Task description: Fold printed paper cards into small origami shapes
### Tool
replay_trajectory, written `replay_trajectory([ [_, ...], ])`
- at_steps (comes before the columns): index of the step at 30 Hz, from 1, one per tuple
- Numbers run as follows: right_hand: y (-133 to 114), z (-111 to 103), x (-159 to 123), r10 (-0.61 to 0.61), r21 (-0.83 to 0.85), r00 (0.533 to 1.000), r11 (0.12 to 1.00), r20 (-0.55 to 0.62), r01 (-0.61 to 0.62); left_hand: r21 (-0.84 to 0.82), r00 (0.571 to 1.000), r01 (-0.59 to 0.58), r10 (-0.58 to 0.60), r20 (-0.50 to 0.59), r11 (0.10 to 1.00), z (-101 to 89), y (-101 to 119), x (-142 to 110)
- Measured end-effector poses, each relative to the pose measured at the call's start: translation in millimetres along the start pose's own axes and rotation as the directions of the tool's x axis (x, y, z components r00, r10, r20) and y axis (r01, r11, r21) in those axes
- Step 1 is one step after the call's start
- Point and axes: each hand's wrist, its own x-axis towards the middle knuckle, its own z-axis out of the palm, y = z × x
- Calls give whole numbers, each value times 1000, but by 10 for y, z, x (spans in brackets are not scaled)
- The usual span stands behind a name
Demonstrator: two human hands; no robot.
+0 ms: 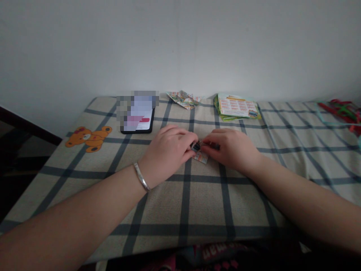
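Note:
Over the middle of the checked cloth, a small folded piece of printed paper (pixel 200 157) is pinched between both hands. My left hand (pixel 173 145), with a silver bangle (pixel 141 177) at its wrist, grips the paper's left side between thumb and fingers. From the right, my right hand (pixel 229 148) pinches the other side with thumb and fingertips. Part of the paper is hidden under the fingers, so its full shape cannot be made out. Behind the hands, near the wall, lies a creased, folded printed sheet (pixel 184 99).
A stack of printed leaflets (pixel 238 107) lies at the back right. A phone (pixel 139 120), partly blurred out, is at the back left, beside an orange teddy bear figure (pixel 88 139). Red and green strips (pixel 341 112) lie at far right. A white wall (pixel 180 49) rises behind the table.

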Motion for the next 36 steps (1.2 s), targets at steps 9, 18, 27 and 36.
replay_trajectory([
  [9, 34, -34, 36, 109, 152, 991, 981, 83, -120, 12, 998, -36, 35, 49, 999, -6, -16, 10],
  [18, 84, 29, 88, 167, 235, 981, 954, 97, -186, 3, 997, -47, 47, 65, 999, -6, 1, 10],
  [27, 93, 55, 115, 198, 157, 974, 964, 107, -214, 46, 996, -78, 77, 40, 996, 31, -17, 2],
  [36, 65, 61, 129, 171, 98, 981, 979, 96, -180, 122, 991, -131, 128, 34, 984, 61, -2, -20],
])
